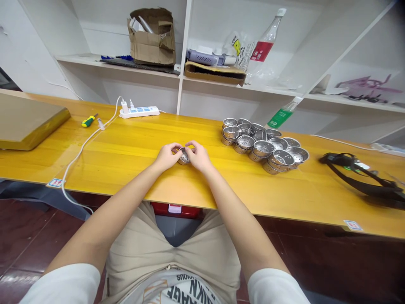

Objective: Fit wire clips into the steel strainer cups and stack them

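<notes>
Between my two hands is a small perforated metal cup (184,157) on the yellow wooden table (126,164). The fingers of my left hand (169,155) curl against its left side. On its right side, my right hand (198,157) grips it, thumb and fingers bent around the rim. My hands cover much of the cup, and its base is hidden. To the right of my hands stand several similar perforated metal cups (263,148), grouped closely, some of them stacked.
A white power strip (139,111) and its cable lie at the back left, near a green-yellow screwdriver (89,120). A cardboard-coloured flat box (31,120) occupies the far left. A black headset with a strap (363,177) lies far right. A green-labelled bottle (280,117) stands behind the cups.
</notes>
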Motion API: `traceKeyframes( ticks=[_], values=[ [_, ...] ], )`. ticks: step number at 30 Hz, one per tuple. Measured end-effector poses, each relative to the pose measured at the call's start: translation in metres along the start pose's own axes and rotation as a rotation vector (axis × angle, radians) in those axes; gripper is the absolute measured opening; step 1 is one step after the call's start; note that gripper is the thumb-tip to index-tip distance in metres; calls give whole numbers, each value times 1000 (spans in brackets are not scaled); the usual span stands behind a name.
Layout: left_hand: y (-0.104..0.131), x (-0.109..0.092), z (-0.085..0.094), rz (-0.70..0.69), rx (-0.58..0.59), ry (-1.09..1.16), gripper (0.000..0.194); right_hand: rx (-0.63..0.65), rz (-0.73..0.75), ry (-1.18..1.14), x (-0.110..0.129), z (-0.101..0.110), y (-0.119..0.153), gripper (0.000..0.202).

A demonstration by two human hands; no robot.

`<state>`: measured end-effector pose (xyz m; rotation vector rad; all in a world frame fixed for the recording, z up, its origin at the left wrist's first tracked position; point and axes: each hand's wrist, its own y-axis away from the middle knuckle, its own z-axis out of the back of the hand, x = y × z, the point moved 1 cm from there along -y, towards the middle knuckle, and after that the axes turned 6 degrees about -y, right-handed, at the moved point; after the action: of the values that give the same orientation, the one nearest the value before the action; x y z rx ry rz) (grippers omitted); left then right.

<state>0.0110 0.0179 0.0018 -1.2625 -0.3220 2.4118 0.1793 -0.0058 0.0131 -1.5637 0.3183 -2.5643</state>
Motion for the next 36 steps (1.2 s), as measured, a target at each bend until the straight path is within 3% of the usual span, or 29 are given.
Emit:
traceKeyframes(
  ticks=[6, 15, 24, 32, 36],
  values=[
    [1, -2, -2, 78, 7, -15, 21, 8, 81, 247, 11, 1, 2, 23],
    [0, -3, -1, 164, 29, -98, 19, 164, 159, 594, 27, 7, -6, 27],
    [1, -2, -6, 193, 10, -59, 17, 201, 168, 547, 19, 10, -8, 25],
    [0, 2, -8, 202, 17, -25, 17, 103, 131, 464, 12, 8, -1, 23],
    [1, 0, -7, 199, 18, -35, 18, 119, 122, 442, 10, 8, -2, 23]
  ],
)
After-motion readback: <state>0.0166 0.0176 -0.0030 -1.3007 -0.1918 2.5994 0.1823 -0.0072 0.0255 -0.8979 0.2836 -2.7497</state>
